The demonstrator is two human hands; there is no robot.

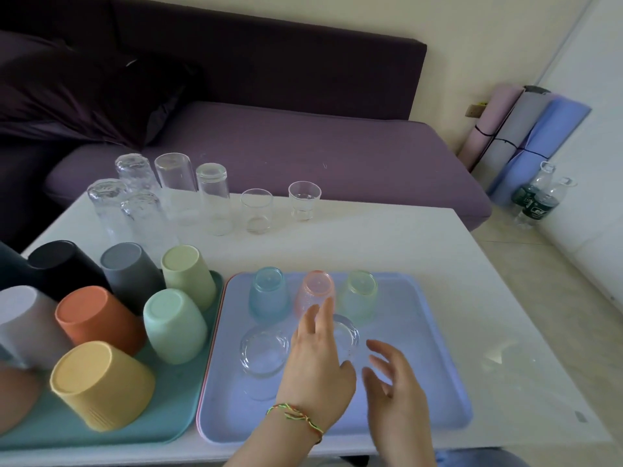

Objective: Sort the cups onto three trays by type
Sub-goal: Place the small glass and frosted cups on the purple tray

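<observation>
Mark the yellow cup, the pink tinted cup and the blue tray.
yellow cup [82, 367], head view, on its upturned base.
pink tinted cup [317, 284], head view, on its upturned base.
blue tray [424, 375], head view, on a bare patch of its floor.

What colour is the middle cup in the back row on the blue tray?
Translucent pink; the cup shows best in the head view.

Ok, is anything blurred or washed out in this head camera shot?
Head view: the right hand is motion-smeared, the left hand sharper; bright glare sits on the white table at picture right; the far clear glasses look soft; table edges bow with the wide lens.
</observation>
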